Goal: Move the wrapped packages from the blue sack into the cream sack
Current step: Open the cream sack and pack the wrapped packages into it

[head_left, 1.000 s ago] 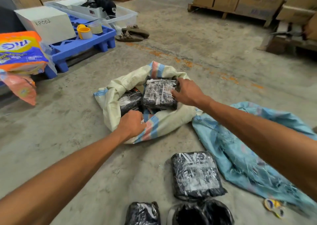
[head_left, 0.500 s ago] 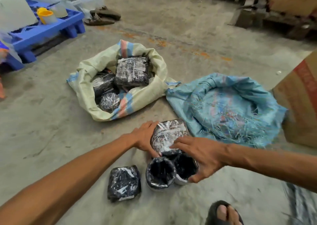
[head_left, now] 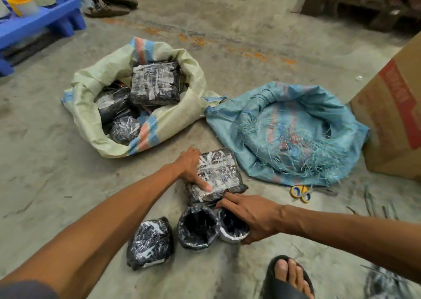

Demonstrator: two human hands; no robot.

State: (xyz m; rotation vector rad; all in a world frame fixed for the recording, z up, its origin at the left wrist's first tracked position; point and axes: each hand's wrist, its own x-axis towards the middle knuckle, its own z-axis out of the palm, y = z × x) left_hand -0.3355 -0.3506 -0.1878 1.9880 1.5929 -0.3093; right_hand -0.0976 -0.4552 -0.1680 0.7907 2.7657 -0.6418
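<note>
The cream sack (head_left: 168, 121) lies open on the concrete floor with three black wrapped packages (head_left: 156, 85) showing inside. To its right the blue sack (head_left: 284, 130) lies rolled down, with only loose threads visible inside. On the floor in front, a flat black wrapped package (head_left: 219, 173) is gripped at its left edge by my left hand (head_left: 190, 169). My right hand (head_left: 248, 216) touches its near edge and rests over a round package (head_left: 232, 229). Another round package (head_left: 197, 228) and a smaller wrapped package (head_left: 149, 241) lie beside them.
A large cardboard box (head_left: 394, 121) stands right of the blue sack. Yellow-handled scissors (head_left: 299, 194) lie near it. A blue pallet (head_left: 38, 20) with cups is at the far left, sandals (head_left: 109, 2) behind it. My sandalled foot (head_left: 288, 278) is at the bottom.
Both hands left the cream sack after setting a package in it and came back to the packages on the floor. My left hand now grips the flat package more firmly.
</note>
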